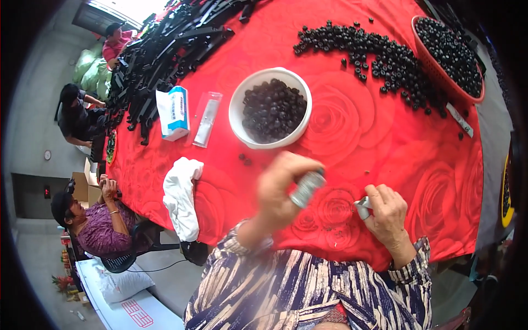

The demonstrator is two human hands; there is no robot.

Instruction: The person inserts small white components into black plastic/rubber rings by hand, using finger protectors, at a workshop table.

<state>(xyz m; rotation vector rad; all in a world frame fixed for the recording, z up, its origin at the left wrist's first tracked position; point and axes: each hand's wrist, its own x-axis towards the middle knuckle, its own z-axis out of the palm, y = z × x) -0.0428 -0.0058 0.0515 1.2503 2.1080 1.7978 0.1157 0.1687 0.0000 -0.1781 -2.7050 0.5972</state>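
My left hand [281, 184] is blurred by motion and closed round a short silver-grey cylindrical piece [308, 188] with a dark end. To its right, my right hand [388, 213] hovers low over the red cloth, fingers bent together. A small pale grey thing [363, 208] shows at its thumb and fingertips; whether it is held or wrapped round a finger I cannot make out. Beyond my left hand stands a white bowl [235, 116] heaped with small black ring-like parts [275, 110]. A few loose black parts [246, 160] lie on the cloth before it.
Black parts [379, 63] spread toward a full red basket [482, 91] at the far right. Long black strips [170, 49] pile up far left. A tissue pack [175, 113], clear case [207, 120] and white cloth [182, 192] lie left. Several people sit along the left edge.
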